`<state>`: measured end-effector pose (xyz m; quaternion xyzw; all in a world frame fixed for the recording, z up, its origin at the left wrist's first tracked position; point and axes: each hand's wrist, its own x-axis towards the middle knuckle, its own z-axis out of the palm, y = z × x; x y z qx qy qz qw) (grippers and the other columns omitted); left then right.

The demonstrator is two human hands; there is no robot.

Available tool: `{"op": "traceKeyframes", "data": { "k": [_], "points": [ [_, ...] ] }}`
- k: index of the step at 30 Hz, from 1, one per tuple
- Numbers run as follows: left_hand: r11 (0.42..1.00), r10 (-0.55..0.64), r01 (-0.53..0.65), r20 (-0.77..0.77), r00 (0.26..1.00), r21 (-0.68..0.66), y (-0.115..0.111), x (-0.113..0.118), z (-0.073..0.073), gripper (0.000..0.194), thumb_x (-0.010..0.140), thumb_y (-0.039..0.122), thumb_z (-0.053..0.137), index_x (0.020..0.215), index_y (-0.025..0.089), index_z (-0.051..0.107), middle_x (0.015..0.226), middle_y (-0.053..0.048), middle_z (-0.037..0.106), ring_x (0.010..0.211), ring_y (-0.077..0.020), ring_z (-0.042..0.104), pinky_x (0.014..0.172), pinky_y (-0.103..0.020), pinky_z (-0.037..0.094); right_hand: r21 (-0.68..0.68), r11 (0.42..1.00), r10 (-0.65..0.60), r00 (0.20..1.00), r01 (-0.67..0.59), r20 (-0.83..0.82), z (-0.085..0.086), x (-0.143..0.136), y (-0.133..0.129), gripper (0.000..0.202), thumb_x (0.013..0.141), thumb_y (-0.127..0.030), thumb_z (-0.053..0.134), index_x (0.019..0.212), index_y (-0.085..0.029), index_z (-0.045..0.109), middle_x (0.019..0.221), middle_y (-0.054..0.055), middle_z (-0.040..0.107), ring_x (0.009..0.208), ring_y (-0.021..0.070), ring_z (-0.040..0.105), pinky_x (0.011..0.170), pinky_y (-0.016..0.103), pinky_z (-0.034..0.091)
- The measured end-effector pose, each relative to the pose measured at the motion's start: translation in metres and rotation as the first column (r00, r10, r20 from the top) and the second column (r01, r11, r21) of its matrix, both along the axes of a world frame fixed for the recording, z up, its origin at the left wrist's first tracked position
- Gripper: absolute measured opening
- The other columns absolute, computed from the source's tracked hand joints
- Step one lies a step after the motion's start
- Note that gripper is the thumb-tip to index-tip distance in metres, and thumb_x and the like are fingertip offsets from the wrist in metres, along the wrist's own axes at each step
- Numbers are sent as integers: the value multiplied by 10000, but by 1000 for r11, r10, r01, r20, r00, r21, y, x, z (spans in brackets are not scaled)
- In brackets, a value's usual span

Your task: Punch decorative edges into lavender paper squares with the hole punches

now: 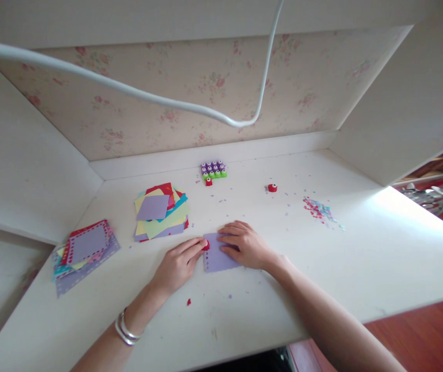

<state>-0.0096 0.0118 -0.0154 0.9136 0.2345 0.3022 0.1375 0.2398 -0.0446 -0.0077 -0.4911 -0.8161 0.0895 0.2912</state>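
A sheet of purple paper (220,259) lies flat on the white desk (240,305), with a row of small punched holes down its left edge. Closed around a small red craft punch (205,246), my left hand (178,262) grips it at that edge, near the top left corner. The fingers partly cover the punch. My right hand (247,244) lies on the right part of the sheet with its fingers spread, pressing on the paper and hiding its upper right area.
Left of the hands lie a stack of coloured paper (155,207) and a pile of punched sheets (88,244). Several purple and green punches (214,168) stand by the back wall, a red punch (272,188) further right. Confetti (320,211) is heaped at right. A white cable (190,107) hangs in front.
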Motion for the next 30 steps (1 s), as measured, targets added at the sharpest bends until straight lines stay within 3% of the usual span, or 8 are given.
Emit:
{"op": "traceKeyframes", "data": {
  "k": [16, 23, 30],
  "points": [
    [995, -14, 14, 2, 1000, -94, 2, 3, 1, 271, 951, 167, 518, 1198, 229, 611, 1157, -59, 678, 1080, -181, 641, 965, -352, 559, -39, 999, 0, 1000, 0, -3, 1, 0, 1, 210, 902, -286, 613, 1088, -250, 705, 1207, 52, 680, 1166, 233, 581, 1032, 439, 419],
    [998, 21, -21, -1, 1000, -57, 0, 1, 2, 295, 947, 152, 515, 1220, 227, 598, 1172, -73, 665, 1105, -198, 625, 977, -380, 543, -48, 999, 2, 1000, -2, -8, 1, 1, 1, 202, 914, -282, 598, 1083, -251, 705, 1211, 53, 676, 1169, 229, 577, 1038, 442, 413],
    [988, 49, -46, 18, 999, -149, 1, 0, 1, 261, 951, 182, 522, 1202, 211, 588, 1144, -72, 670, 1076, -189, 631, 966, -355, 539, -57, 998, -14, 1000, 13, -16, 1, 0, 1, 207, 909, -257, 601, 1087, -248, 707, 1210, 50, 678, 1164, 227, 579, 1033, 436, 418]
  ]
}}
